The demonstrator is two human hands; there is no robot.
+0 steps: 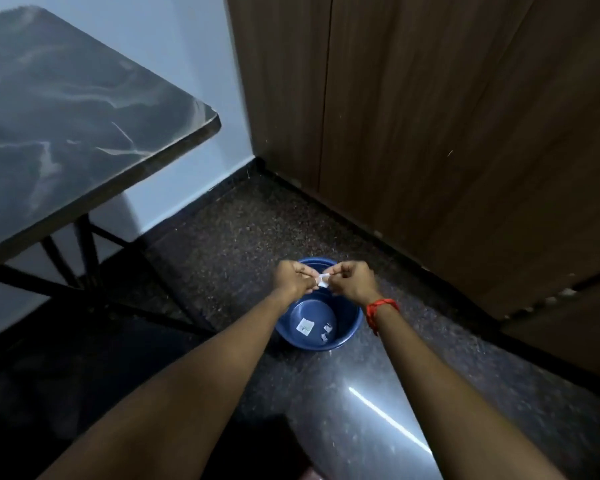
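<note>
A small white scrap of paper (323,280) is pinched between both hands, held above a blue plastic tub. My left hand (291,278) grips its left edge with curled fingers. My right hand (352,279), with a red thread band on the wrist, pinches its right edge. The blue tub (350,329) stands on the dark floor directly below the hands. Inside it lie a larger white paper piece (305,326) and a few tiny scraps (326,331). The hands hide the tub's far rim in part.
A dark marble-patterned table (66,126) on black metal legs stands at the left. Brown wooden cabinet doors (430,116) fill the right and back. A pale wall (194,81) sits between them. The speckled dark floor (222,244) surrounds the tub.
</note>
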